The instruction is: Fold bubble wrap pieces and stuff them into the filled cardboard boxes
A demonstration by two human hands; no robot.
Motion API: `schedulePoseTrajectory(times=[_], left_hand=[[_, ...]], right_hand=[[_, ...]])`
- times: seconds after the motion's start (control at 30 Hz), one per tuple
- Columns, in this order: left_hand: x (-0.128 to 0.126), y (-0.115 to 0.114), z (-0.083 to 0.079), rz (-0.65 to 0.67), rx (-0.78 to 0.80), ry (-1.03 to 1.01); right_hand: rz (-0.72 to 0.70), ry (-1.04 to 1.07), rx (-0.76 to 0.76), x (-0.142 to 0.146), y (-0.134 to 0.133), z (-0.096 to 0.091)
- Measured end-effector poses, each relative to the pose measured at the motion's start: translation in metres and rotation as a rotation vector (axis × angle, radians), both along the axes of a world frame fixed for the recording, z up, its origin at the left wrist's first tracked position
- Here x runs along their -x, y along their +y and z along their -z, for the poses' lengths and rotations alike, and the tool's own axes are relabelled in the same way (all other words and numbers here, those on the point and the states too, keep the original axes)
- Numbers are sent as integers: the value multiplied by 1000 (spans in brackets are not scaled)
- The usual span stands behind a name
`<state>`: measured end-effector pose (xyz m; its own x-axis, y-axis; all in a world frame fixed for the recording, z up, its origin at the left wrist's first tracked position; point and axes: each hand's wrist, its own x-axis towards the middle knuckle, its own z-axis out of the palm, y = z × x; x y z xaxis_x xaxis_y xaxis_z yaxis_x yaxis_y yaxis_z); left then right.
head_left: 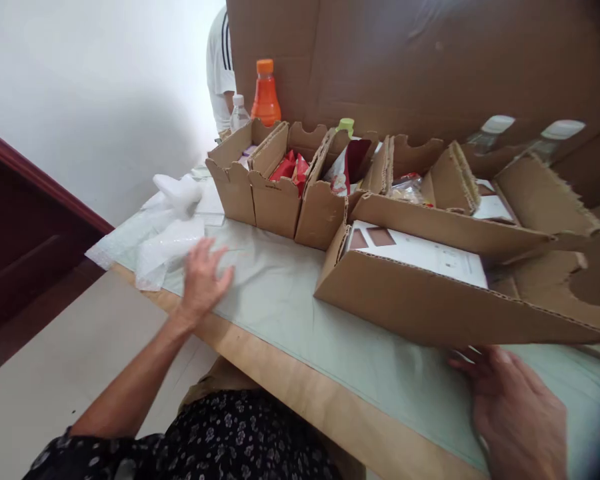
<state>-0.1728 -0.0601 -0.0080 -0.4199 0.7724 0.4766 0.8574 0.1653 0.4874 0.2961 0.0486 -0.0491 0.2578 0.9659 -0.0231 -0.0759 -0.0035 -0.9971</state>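
Note:
My left hand [203,277] lies flat on the pale green table cover [290,293], fingers spread, next to a heap of clear plastic bags [167,237]. It holds nothing. My right hand [517,407] rests at the near edge of a large open cardboard box [430,303], fingers curled toward the box's lower wall; I cannot see whether they grip it. Inside that box lies a white carton [420,253].
A row of small cardboard trays [275,193] stands behind, holding red packets [291,167] and snack bags. An orange bottle [265,93] and a small clear bottle [239,112] stand at the back. A tall cardboard sheet [430,60] closes the rear; a person in white [219,67] stands behind it.

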Motion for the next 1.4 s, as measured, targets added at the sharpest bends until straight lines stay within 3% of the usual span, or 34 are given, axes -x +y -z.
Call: schedulePoseTrajectory(times=[0.07,0.17,0.23,0.33,0.4,0.47,0.57,0.63,0.7,0.77,0.9,0.97,1.07,1.13,1.27,1.4], left_hand=[[46,-8,-7,-231,72,125],[89,-10,-11,-359,121,162],[94,-8,-13,-357,108,143],[63,-9,-14,-273,-26,190],[19,-15,-13,-137,-154,252],[-36,-28,-9,59,-204,263],[-112,-59,-3,554,-126,178],[-142,-82,-3,903,-117,111],[-148,-95,-5,1056,-162,27],[-135,-94,-5,933,-181,-45],[-95,-60,4,447,-68,-23],[-86,-42,11,353,-2,5],[-92,-26,20,404,66,7],[-101,-25,25,477,94,4],[-110,-27,36,506,149,-19],[-113,-27,37,530,100,-37]], right_hand=[[77,-7,34,1,-3,-7],[139,-47,75,11,-16,-22],[160,-102,52,20,-33,-29],[208,-253,-27,37,-70,-35],[128,-363,-43,50,-92,-35],[-88,-450,-18,64,-107,-34],[-335,-555,-5,80,-112,-32],[-325,-595,-11,83,-107,-33],[-291,-612,9,81,-102,-34],[-282,-625,26,77,-98,-38],[-349,-640,-5,92,-86,-43],[-404,-607,-64,110,-77,-42],[-496,-559,-159,136,-66,-40],[-521,-561,-220,138,-64,-38],[-581,-604,-317,99,-69,-33],[-628,-640,-229,55,-80,-24]])
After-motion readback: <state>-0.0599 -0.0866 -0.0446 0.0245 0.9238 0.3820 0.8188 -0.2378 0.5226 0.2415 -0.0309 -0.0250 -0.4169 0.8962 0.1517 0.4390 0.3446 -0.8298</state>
